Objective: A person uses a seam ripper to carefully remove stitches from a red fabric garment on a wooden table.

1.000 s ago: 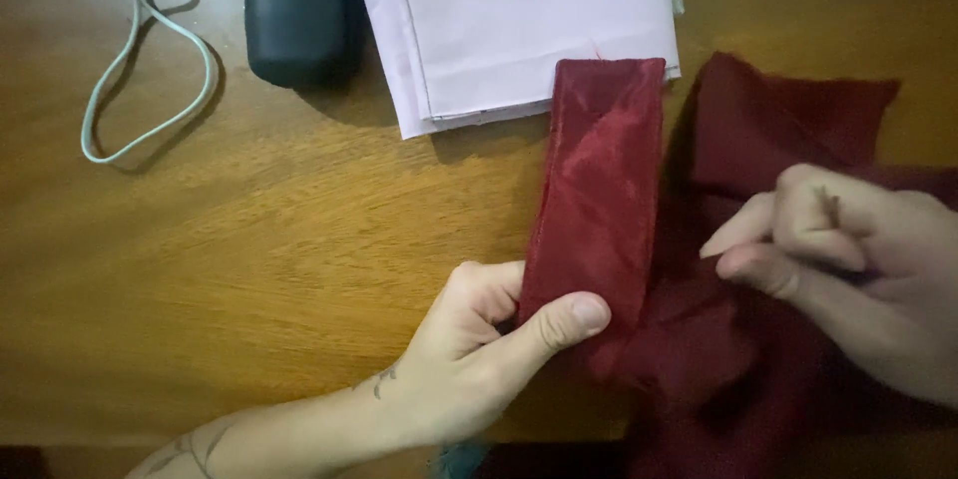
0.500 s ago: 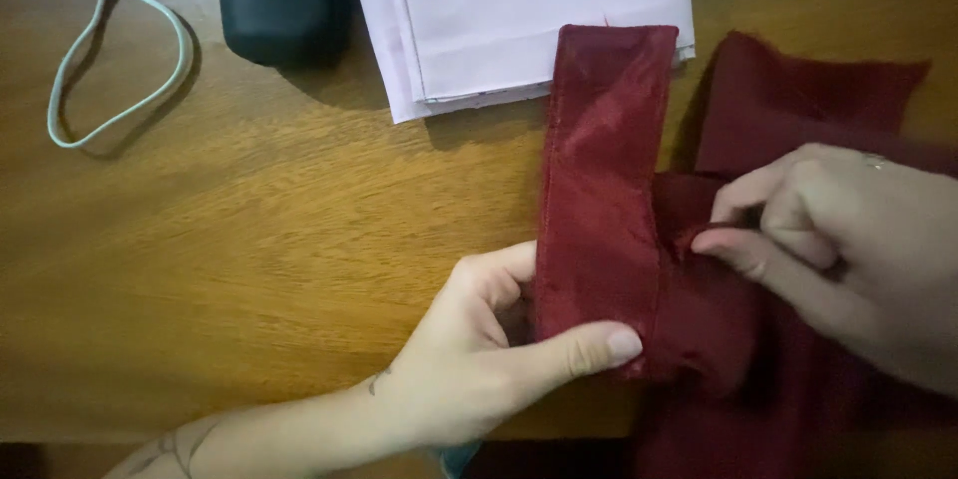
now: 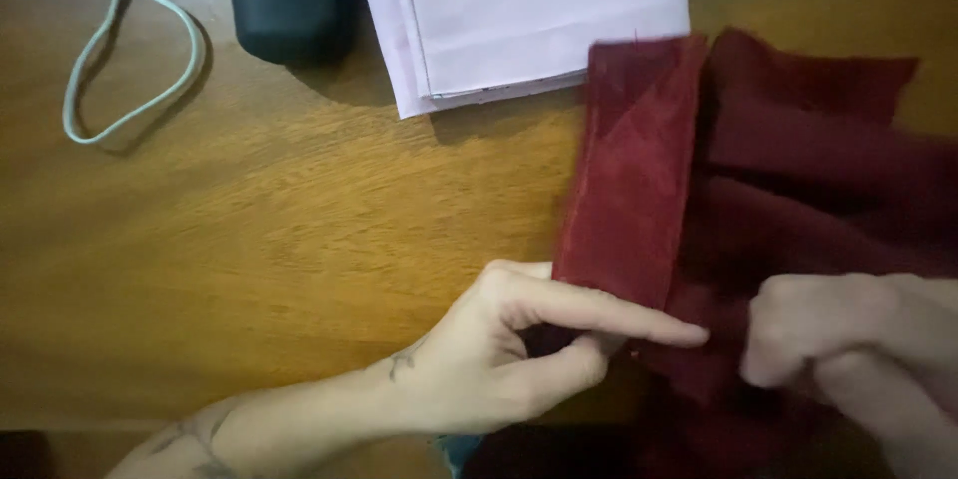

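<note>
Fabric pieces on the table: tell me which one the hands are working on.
The dark red cloth at the right; the left hand pinches its folded strip and the right hand rests on it. The pale pink fabric lies untouched at the top.

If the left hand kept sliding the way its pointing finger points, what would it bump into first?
Most likely the right hand. The left hand points its finger right, across the dark red cloth it already pinches, and the right hand's knuckles lie just past the fingertip.
</note>
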